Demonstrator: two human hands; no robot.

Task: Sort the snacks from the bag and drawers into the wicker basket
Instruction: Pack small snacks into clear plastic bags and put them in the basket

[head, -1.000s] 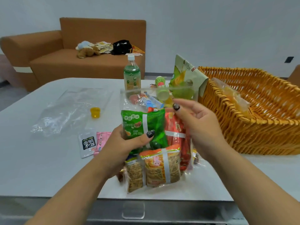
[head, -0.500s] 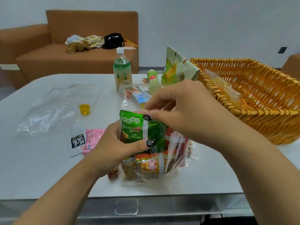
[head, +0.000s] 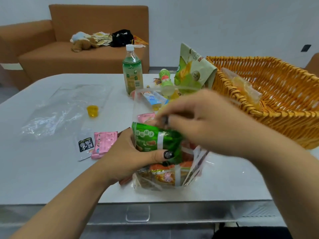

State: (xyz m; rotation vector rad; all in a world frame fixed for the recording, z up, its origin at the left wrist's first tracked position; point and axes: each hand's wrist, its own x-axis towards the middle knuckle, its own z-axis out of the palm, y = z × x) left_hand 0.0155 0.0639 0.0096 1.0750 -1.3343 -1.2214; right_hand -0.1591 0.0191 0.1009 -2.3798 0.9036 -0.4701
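Presently, item one: a clear plastic bag of snacks stands on the bench between the two hands. The left hand grips it from the side, thumb pressed across a green packet inside; white characters on that packet are too blurred to read. The right hand, motion-blurred, has its fingers curled at the packet's top edge, apparently pinching it. Below the green packet sits an orange packet with a small pink rabbit figure.

Left of the left hand: a white sachet with a black label bearing white characters, unreadable, touching a pink sachet. Beyond these, a small yellow cup and a flat clear bag.

Beyond the hands: a green-labelled bottle with white cap, upright; a small green bottle; a pale green pouch leaning against the wicker basket. The basket stands right of the right hand, a clear yellowish packet inside.
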